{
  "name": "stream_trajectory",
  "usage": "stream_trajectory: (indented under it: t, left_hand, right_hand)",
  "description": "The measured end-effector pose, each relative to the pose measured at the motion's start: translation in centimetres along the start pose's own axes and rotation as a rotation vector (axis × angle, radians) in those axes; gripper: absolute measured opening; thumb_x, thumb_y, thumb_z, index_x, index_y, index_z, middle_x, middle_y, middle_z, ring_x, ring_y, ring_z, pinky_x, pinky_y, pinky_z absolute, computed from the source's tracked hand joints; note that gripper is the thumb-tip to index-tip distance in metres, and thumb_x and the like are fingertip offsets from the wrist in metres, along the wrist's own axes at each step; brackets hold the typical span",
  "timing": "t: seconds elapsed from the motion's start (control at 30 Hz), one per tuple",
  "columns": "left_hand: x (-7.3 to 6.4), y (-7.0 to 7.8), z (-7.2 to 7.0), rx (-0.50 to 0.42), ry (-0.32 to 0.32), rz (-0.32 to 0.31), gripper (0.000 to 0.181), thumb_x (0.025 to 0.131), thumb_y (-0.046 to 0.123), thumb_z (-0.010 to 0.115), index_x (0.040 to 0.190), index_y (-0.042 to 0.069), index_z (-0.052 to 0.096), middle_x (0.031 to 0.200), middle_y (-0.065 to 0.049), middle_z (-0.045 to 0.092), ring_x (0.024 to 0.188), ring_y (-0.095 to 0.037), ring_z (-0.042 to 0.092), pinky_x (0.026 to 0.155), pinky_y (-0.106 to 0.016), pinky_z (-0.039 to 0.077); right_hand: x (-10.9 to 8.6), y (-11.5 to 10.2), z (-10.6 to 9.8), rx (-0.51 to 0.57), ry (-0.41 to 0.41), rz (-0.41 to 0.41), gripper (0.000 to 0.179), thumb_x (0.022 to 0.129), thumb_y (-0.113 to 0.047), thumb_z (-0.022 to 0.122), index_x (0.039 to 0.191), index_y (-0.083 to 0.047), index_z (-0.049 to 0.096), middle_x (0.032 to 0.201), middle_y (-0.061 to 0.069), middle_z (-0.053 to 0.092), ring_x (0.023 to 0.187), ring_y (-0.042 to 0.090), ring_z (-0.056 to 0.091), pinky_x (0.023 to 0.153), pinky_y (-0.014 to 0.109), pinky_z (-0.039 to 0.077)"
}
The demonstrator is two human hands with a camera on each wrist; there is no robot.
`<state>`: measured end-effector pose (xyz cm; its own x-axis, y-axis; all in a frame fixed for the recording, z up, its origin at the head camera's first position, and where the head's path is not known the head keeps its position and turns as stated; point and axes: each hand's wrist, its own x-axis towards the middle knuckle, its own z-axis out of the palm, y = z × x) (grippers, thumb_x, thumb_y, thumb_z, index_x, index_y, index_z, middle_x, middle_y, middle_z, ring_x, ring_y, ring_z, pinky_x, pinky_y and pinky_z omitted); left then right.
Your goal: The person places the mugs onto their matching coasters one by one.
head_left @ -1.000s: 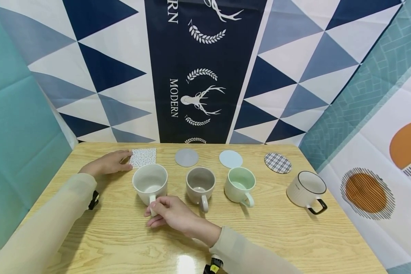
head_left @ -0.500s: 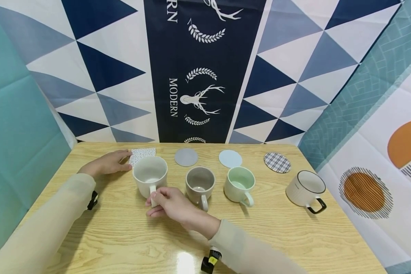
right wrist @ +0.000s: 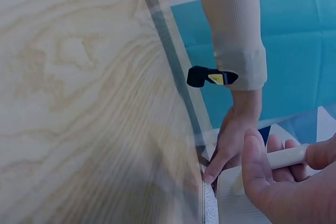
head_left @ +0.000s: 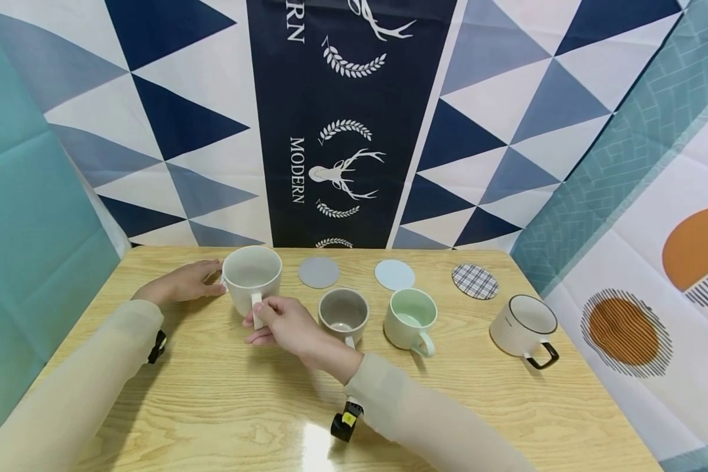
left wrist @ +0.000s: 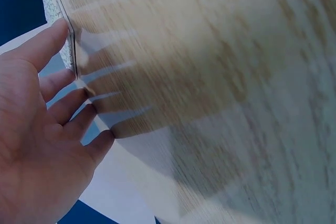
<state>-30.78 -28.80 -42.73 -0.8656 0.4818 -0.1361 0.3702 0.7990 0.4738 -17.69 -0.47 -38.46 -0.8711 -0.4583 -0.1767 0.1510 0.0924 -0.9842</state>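
Head view: white mug [head_left: 240,294] nearly hides speckled coaster [right wrist: 211,208], gray mug [head_left: 343,316] nearby.

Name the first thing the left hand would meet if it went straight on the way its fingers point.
The speckled coaster: the left hand seems to touch its edge. Beyond that, probably the plain white mug, though depth is unclear.

"MODERN" ran in white capitals down the navy panel [head_left: 342,98] of the backdrop, turned sideways beside a white stag's head [head_left: 320,174]. Higher on that panel, the letters "RN" showed, the rest cut off by the top of the head view. Small dark lettering on the black-rimmed white mug [head_left: 519,331] and marks on a yellow wrist label [right wrist: 216,78] were too small to read.
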Motion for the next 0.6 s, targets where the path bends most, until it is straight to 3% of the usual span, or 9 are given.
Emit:
stream_trajectory:
  t: [0.2,0.6]
  left_hand:
    - [-0.2,0.0,0.1,-0.030,0.026,0.046,0.074,0.105,0.031,0.070,0.160,-0.007,0.038,0.162,-0.036,0.036,0.148,-0.059,0.033,0.118,-0.074,0.030]
    - [0.1,-0.2,0.2,-0.025,0.010,0.004,0.078,0.105,0.035,0.069,0.163,-0.003,0.034,0.165,-0.036,0.031,0.150,-0.060,0.029,0.119,-0.076,0.026]
  right_hand:
    - [1.5,-0.4,0.3,-0.023,0.027,-0.027,0.033,0.115,-0.021,0.049,0.114,0.005,0.069,0.114,0.015,0.075,0.092,0.023,0.079,0.085,0.033,0.065]
    - [3.3,-0.7,0.6,-0.041,0.096,-0.039,0.033,0.115,-0.021,0.049,0.110,0.004,0.071,0.105,0.006,0.074,0.088,0.022,0.079,0.083,0.032,0.065]
